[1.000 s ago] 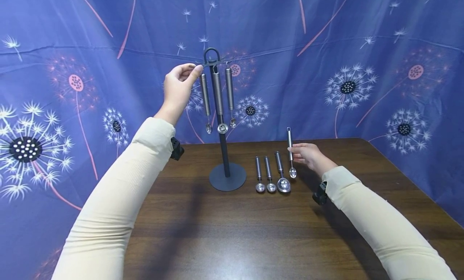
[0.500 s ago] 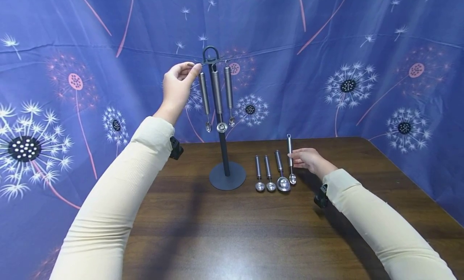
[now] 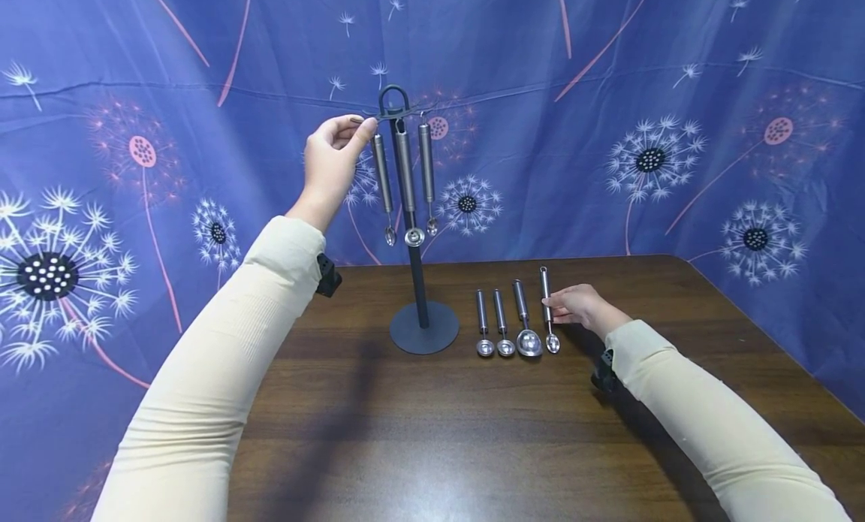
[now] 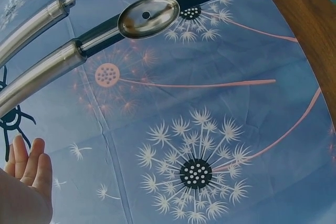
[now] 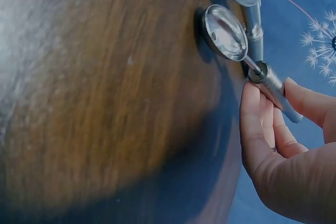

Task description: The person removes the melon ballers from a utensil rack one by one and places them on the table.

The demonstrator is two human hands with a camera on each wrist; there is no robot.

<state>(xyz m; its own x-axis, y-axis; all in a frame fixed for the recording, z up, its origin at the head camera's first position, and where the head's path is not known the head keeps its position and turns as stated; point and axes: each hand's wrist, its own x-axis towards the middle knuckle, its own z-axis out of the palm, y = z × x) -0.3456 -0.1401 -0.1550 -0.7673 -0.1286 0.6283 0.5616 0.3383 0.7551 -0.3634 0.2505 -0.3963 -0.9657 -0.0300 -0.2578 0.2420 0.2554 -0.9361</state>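
Tabletop (image 3: 419, 432) spreads out on our side of the stand (image 3: 419, 282), and to the stand's right our right hand (image 3: 583, 309) pinches a slender spoon (image 5: 269, 80) by its handle, thumb against fingers. We likely hold it there because that leaves the bowl and the hanging loop free. Its bowl points toward us and its loop away, so the long axis runs front to back, roughly parallel with its neighbours; whether the bowl touches the tabletop we cannot tell. Between spoon and stand, three loose scoops (image 3: 505, 348) lie in a row, bowls toward us, presumably spaced so that each handle can be taken singly. At the stand's upper left, our left hand (image 3: 329, 164) pinches an arm of the hook ring (image 3: 389, 117), probably to steady it. Just right of those fingertips three utensils (image 3: 404, 169) hang bowl-down, and blue patterned cloth (image 3: 541, 169) covers everything behind the stand.
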